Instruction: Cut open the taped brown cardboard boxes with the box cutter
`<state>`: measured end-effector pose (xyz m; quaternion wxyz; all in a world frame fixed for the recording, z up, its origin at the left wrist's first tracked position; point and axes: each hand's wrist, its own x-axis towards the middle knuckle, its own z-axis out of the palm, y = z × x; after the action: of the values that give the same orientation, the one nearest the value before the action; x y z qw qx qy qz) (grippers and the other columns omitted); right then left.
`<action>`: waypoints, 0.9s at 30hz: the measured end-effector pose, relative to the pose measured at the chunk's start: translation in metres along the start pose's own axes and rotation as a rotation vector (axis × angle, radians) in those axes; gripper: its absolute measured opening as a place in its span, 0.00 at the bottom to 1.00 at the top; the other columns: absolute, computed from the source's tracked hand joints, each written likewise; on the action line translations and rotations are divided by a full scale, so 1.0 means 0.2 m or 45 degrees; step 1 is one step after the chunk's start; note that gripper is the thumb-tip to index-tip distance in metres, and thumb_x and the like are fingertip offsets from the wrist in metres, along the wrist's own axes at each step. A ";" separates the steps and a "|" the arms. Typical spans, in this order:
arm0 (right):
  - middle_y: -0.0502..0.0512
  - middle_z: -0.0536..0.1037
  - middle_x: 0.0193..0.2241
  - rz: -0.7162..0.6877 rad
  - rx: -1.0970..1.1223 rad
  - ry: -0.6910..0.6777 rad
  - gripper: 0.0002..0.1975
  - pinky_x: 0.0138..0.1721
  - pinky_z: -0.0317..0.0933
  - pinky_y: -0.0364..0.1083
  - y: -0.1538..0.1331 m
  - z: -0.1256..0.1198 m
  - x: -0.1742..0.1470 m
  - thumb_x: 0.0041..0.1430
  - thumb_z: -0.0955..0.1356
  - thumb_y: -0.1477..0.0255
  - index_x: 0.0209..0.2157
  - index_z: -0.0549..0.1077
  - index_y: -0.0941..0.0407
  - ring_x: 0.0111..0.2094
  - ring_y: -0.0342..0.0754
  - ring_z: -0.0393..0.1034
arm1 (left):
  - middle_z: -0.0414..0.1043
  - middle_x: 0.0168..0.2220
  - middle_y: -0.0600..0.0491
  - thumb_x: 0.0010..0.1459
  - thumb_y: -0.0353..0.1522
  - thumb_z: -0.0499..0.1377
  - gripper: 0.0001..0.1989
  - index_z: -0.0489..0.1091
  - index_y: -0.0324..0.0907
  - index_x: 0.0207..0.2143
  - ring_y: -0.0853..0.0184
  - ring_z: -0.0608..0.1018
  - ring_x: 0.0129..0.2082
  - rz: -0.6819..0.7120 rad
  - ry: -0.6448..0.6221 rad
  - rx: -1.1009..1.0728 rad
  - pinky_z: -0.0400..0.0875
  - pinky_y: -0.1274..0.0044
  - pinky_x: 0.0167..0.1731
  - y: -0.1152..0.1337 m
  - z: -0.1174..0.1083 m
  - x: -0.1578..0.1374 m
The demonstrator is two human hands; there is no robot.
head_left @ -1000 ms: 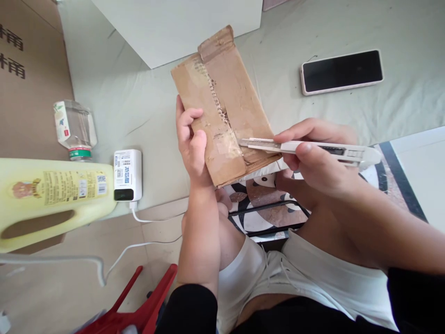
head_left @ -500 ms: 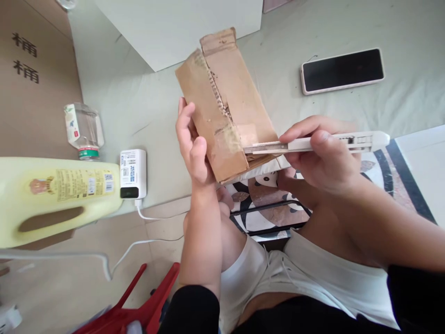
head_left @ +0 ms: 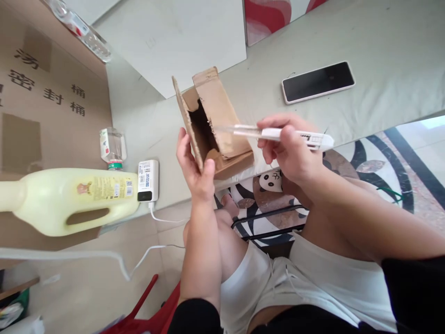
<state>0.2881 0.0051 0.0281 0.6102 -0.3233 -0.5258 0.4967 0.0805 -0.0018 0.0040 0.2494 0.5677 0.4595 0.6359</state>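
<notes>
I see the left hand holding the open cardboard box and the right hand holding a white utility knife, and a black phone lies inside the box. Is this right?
Not quite. The head view shows the phone lying on the pale green surface beyond the hands, not inside the cardboard box. The rest holds: the left hand holds the open box and the right hand holds the white utility knife.

A small brown cardboard box (head_left: 217, 127) with its top flaps apart sits between the hands, the left hand (head_left: 194, 164) against its left side and the right hand (head_left: 288, 150), just right of it, holding a white plastic utility knife (head_left: 278, 134) over its right flap. Left of the box, a white rectangular power bank (head_left: 148, 180) lies beside a pale yellow plastic jug (head_left: 69, 202) on its side, with a small clear plastic bottle (head_left: 111, 148) behind them. A flat black smartphone (head_left: 318, 81) lies well behind and right of the knife.
</notes>
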 end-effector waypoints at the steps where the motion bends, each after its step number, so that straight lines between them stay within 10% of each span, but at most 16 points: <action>1: 0.51 0.78 0.28 -0.017 -0.061 0.071 0.23 0.19 0.59 0.42 0.00 -0.01 0.01 0.66 0.62 0.49 0.45 0.75 0.52 0.20 0.40 0.68 | 0.63 0.65 0.49 0.52 0.50 0.64 0.31 0.66 0.51 0.56 0.54 0.62 0.70 -0.053 0.067 -0.057 0.57 0.60 0.70 0.00 0.00 0.00; 6: 0.56 0.82 0.38 0.070 -0.910 -0.023 0.17 0.33 0.67 0.47 0.07 -0.09 0.07 0.64 0.66 0.62 0.51 0.73 0.53 0.31 0.48 0.75 | 0.64 0.64 0.47 0.58 0.52 0.56 0.28 0.64 0.49 0.56 0.57 0.66 0.67 -0.428 0.516 -0.227 0.67 0.65 0.64 -0.02 -0.02 0.04; 12: 0.63 0.79 0.50 0.381 -1.625 -0.516 0.29 0.38 0.69 0.54 0.17 -0.14 0.10 0.55 0.62 0.82 0.58 0.71 0.54 0.47 0.61 0.74 | 0.64 0.63 0.49 0.52 0.40 0.63 0.32 0.54 0.59 0.58 0.62 0.79 0.52 -0.775 0.575 -0.111 0.80 0.70 0.41 -0.16 -0.14 0.07; 17: 0.62 0.67 0.64 0.235 -1.627 -0.502 0.23 0.53 0.69 0.63 0.23 -0.16 0.10 0.57 0.61 0.81 0.50 0.79 0.56 0.60 0.66 0.66 | 0.61 0.62 0.42 0.45 0.26 0.65 0.43 0.48 0.53 0.60 0.62 0.76 0.56 -0.731 0.597 0.211 0.75 0.69 0.53 -0.23 -0.16 0.10; 21: 0.62 0.71 0.61 0.123 -1.433 -0.404 0.24 0.62 0.64 0.61 0.26 -0.15 0.13 0.61 0.59 0.78 0.53 0.77 0.58 0.60 0.59 0.68 | 0.68 0.57 0.43 0.45 0.25 0.62 0.28 0.60 0.44 0.50 0.63 0.76 0.56 -0.697 0.659 0.160 0.70 0.69 0.60 -0.27 -0.13 0.15; 27: 0.61 0.70 0.62 -0.057 -1.194 -0.372 0.25 0.68 0.56 0.62 0.28 -0.11 0.16 0.63 0.62 0.62 0.58 0.72 0.56 0.65 0.59 0.62 | 0.76 0.47 0.46 0.57 0.44 0.55 0.18 0.71 0.44 0.45 0.64 0.79 0.42 -0.758 0.465 -0.084 0.79 0.72 0.40 -0.26 -0.09 0.19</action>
<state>0.2930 0.0550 -0.0183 0.3293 -0.4787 -0.7797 0.2337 0.0429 0.0487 -0.0206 0.3557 0.2772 0.6212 0.6409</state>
